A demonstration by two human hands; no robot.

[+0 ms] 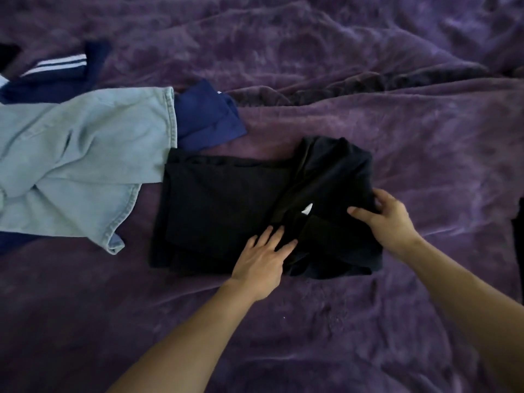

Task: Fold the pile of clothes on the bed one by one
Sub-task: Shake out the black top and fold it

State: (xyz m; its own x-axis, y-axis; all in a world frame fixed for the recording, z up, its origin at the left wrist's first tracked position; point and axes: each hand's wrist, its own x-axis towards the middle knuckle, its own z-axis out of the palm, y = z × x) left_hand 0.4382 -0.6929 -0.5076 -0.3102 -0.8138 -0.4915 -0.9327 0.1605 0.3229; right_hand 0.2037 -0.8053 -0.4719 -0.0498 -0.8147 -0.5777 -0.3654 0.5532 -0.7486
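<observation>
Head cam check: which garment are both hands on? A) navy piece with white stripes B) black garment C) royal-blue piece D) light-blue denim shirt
B: the left hand lies flat on the black garment, and the right hand grips its folded right edge.

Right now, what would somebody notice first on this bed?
Two bare hands work a half-folded black garment in the middle: the left hand presses flat, the right hand grips its right edge. A pale blue denim shirt sprawls at left on the rumpled purple blanket.
</observation>
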